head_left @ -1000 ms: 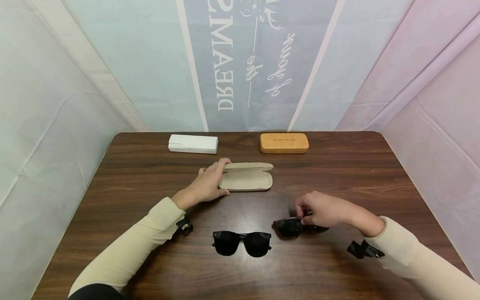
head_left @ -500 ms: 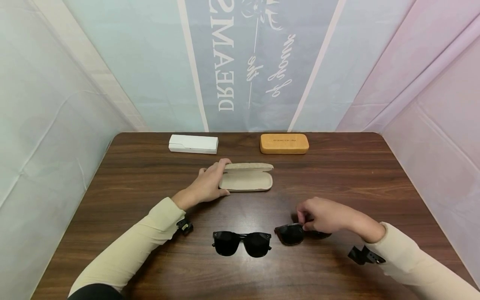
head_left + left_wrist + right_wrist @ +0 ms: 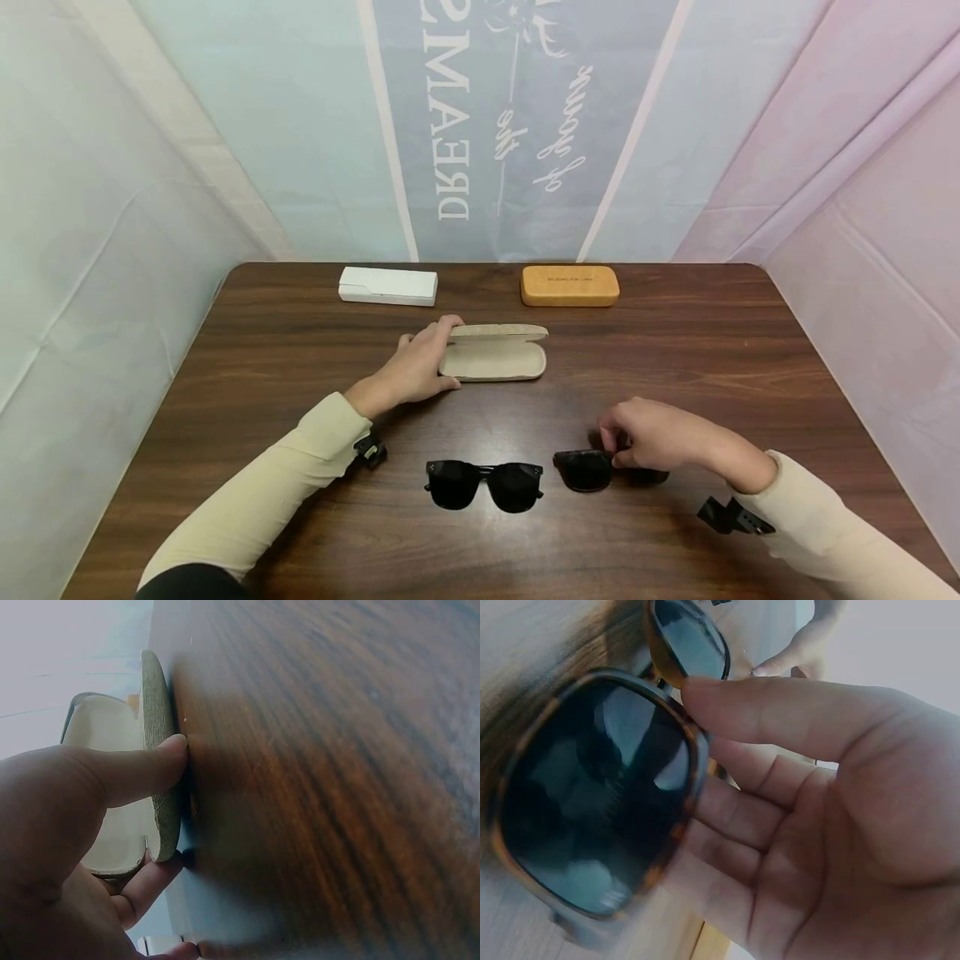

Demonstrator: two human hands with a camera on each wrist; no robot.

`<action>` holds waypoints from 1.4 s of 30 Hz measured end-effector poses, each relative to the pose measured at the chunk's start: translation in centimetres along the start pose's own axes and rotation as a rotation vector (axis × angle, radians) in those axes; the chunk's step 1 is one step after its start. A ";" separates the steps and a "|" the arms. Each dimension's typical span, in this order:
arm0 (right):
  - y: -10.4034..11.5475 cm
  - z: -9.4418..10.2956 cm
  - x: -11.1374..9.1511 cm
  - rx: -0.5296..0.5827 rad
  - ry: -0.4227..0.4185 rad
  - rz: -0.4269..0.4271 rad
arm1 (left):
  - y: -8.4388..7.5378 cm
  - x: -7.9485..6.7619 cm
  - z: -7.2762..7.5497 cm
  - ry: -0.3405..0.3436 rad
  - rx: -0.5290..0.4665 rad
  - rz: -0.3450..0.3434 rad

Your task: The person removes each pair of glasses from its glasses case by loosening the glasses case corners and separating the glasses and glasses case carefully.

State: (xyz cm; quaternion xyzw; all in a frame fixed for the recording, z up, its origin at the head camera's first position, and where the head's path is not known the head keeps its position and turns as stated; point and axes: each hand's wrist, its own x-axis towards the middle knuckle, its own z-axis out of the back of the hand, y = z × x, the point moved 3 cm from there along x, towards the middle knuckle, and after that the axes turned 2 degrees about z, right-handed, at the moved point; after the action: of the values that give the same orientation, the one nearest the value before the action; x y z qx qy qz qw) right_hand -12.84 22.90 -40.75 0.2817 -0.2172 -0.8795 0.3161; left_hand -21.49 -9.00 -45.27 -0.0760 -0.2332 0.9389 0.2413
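Observation:
My left hand (image 3: 408, 367) grips the left end of a beige glasses case (image 3: 495, 363), whose lid is raised and whose pale inside shows. In the left wrist view the thumb lies along the edge of the case (image 3: 159, 697), with fingers on its far side. At the right, my right hand (image 3: 660, 433) pinches a pair of tortoiseshell sunglasses (image 3: 585, 472) near the bridge, thumb against the frame. Dark lenses of these sunglasses (image 3: 592, 795) fill much of the right wrist view; the head view partly hides them behind the hand.
Black sunglasses (image 3: 515, 487) lie folded on the brown wooden table (image 3: 375, 542), left of the held pair. Along the back edge sit a white glasses case (image 3: 387, 286) and a tan one (image 3: 570, 286), both closed. Fabric walls (image 3: 315, 125) surround the table.
My right hand has drawn the tortoiseshell sunglasses slightly toward the table's front and to the right, levelling them. My left hand and the beige case stay in place.

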 end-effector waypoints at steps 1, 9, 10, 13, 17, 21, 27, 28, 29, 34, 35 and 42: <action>0.0 0.0 0.0 0.001 0.005 -0.002 | 0.0 0.0 0.0 0.002 0.002 0.001; 0.0 0.0 -0.2 0.014 0.040 -0.037 | -0.1 0.1 0.2 0.007 -0.001 0.002; 0.1 0.0 -0.2 0.010 0.041 -0.040 | -0.1 0.1 0.2 0.007 -0.001 0.002; 0.1 0.0 -0.3 -0.003 0.042 -0.039 | -0.2 0.1 0.2 0.008 -0.001 0.002; 0.2 0.1 -0.3 -0.009 0.042 -0.035 | -0.2 0.0 0.2 0.003 -0.003 -0.001; 0.2 0.1 -0.4 -0.005 0.046 -0.039 | -0.3 0.0 0.3 0.006 -0.006 0.001; 0.3 0.1 -0.4 -0.008 0.053 -0.046 | -0.2 0.0 0.4 0.006 -0.010 0.001; 0.3 0.1 -0.4 -0.009 0.055 -0.046 | -0.2 0.0 0.3 0.004 -0.011 0.000; 0.3 0.1 -0.4 -0.008 0.058 -0.047 | -0.2 0.0 0.3 0.001 -0.012 -0.001; 0.3 0.0 -0.5 -0.013 0.070 -0.045 | -0.1 0.1 0.2 -0.005 -0.013 -0.005; 0.3 0.1 -0.5 -0.018 0.069 -0.044 | -0.1 0.1 0.2 -0.005 -0.012 -0.006; 0.2 0.3 -0.6 -0.037 0.064 -0.030 | -0.1 0.1 0.2 -0.004 -0.011 -0.005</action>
State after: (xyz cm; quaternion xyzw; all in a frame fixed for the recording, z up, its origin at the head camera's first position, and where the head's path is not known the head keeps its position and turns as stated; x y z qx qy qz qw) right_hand -12.53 23.17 -40.22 0.3071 -0.1864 -0.8785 0.3149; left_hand -21.59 -8.97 -45.11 -0.0745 -0.2390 0.9372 0.2429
